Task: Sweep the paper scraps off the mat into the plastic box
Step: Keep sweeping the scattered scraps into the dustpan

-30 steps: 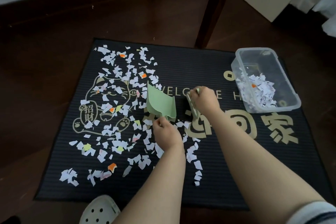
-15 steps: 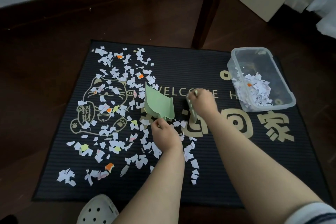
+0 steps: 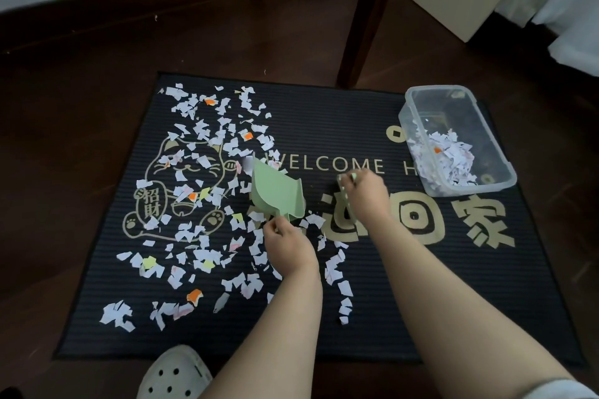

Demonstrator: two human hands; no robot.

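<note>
Right hand (image 3: 366, 197) drew back; torn white, orange scraps (image 3: 116, 314) litter mat (image 3: 340, 113).

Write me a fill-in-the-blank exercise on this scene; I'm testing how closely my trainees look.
1. The left hand holds the pale green plastic dustpan by its ____.
2. The right hand grips a small green brush just right of the gold word ____.
3. The clear rectangular plastic box stands near the far ____ corner of the black ribbed mat.
4. Most loose white paper scraps lie around the gold drawing of a ____.

Missing words: handle; WELCOME; right; cat.
</note>
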